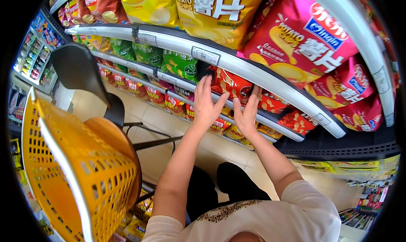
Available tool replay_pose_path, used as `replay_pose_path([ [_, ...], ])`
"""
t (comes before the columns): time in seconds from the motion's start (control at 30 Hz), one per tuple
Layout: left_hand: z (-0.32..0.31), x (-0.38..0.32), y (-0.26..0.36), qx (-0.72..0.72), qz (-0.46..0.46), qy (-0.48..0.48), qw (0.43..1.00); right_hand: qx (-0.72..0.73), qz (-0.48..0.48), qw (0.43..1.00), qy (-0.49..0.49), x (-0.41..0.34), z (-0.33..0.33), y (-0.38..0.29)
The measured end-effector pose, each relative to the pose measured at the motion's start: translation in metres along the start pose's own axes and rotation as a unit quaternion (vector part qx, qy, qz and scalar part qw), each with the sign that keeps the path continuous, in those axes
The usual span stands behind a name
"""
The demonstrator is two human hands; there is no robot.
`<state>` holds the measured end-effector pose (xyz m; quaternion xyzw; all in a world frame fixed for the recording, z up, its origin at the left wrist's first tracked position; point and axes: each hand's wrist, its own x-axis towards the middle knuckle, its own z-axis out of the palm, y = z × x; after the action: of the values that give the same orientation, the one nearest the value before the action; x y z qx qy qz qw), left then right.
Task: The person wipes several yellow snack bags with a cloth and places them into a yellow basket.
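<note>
Both hands reach to a middle shelf that holds red snack bags. My left hand [206,100] is spread at the left end of a red snack bag [233,83], its fingertips beside a dark gap. On the bag's right side is my right hand [248,110], thumb raised and fingers reaching under the shelf edge above. The bag lies between the two hands; whether the fingers press on it cannot be told. Green snack bags [179,64] stand to the left, and a further red bag [272,102] lies to the right.
An orange plastic basket [108,166] rests on a round wooden seat [111,131] at the left, beside a black chair [77,70]. Large yellow [219,16] and pink potato chip bags [295,42] fill the shelf above. A metal shelf edge [241,69] with price tags crosses over the hands.
</note>
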<state>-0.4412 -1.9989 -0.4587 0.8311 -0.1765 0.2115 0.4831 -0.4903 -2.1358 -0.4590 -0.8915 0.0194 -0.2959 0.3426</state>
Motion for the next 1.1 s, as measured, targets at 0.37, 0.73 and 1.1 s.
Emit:
replay_pose_path([
  [0.37,0.054,0.061,-0.059,-0.118,-0.023,-0.036,0.992,0.423,0.071,0.903,0.03,0.01,0.041,0.019],
  [0.73,0.066,0.053,-0.079,-0.009,0.022,0.073,0.997,0.534,0.043,0.843,0.058,0.024,0.059,0.042],
  [1.1,0.073,0.049,-0.073,0.021,0.007,0.126,0.992,0.385,0.052,0.92,0.048,0.032,0.069,0.053],
])
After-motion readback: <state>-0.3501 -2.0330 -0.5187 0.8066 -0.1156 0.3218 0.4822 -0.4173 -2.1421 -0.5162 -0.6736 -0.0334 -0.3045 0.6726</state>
